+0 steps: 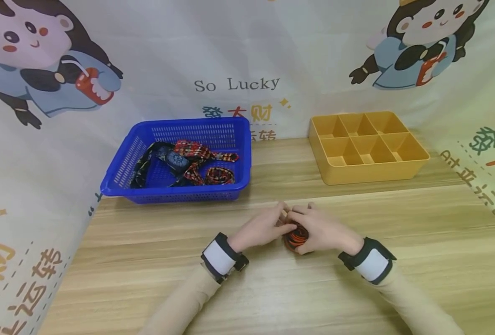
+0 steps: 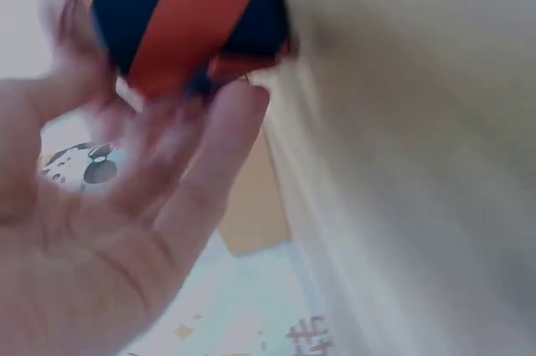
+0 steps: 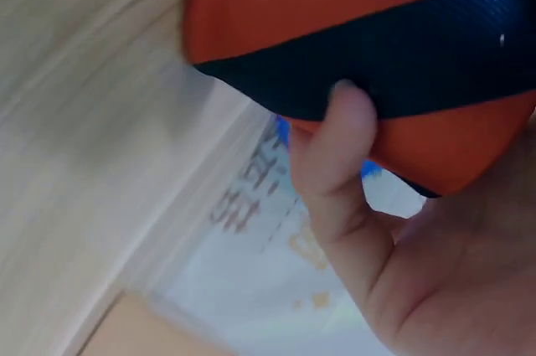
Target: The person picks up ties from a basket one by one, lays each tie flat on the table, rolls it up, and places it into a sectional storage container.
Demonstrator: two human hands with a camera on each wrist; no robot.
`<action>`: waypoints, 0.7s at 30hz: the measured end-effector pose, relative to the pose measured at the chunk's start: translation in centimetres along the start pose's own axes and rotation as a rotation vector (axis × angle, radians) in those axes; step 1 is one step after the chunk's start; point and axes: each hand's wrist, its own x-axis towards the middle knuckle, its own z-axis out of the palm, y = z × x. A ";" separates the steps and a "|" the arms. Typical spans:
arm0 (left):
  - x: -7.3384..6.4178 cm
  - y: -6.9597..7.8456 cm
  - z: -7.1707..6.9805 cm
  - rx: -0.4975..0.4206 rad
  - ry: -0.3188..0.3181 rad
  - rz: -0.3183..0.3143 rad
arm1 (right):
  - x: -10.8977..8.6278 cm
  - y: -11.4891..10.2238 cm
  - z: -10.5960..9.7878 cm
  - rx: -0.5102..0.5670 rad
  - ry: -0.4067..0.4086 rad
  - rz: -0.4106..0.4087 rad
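Observation:
A necktie with orange and dark stripes, wound into a roll point(image 1: 296, 238), stands on the table between the two hands. My right hand point(image 1: 324, 231) grips the roll from the right; in the right wrist view its thumb point(image 3: 347, 121) presses the striped outer layer. From the left, my left hand point(image 1: 264, 228) holds the roll with its thumb along the top edge and its fingers behind. The left wrist view is blurred, with a fingertip point(image 2: 243, 105) right at the lower edge of the striped cloth point(image 2: 188, 17).
A blue plastic basket point(image 1: 176, 197) at the back left holds several patterned neckties point(image 1: 190, 150), one of them a small coil point(image 1: 220, 176). At the back right stands a yellow box point(image 1: 373, 174) with several compartments. A printed cloth point(image 1: 239, 56) hangs behind the wooden table point(image 1: 147, 260).

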 end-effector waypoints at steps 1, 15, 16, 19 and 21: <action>0.5 0.2 -0.1 0.027 -0.028 0.030 | -0.4 0.4 -0.2 -0.015 0.002 0.003; 12.3 2.9 1.7 0.578 0.055 0.203 | -5.5 5.5 -11.1 0.075 0.094 0.157; 12.5 2.9 1.9 0.611 0.040 0.192 | -5.3 5.8 -12.0 0.084 0.170 0.203; 12.7 3.1 2.2 0.667 0.019 0.176 | -3.6 7.3 -13.8 0.088 0.386 0.330; 12.7 3.2 2.2 0.688 0.023 0.178 | -1.9 8.5 -14.3 0.067 0.462 0.399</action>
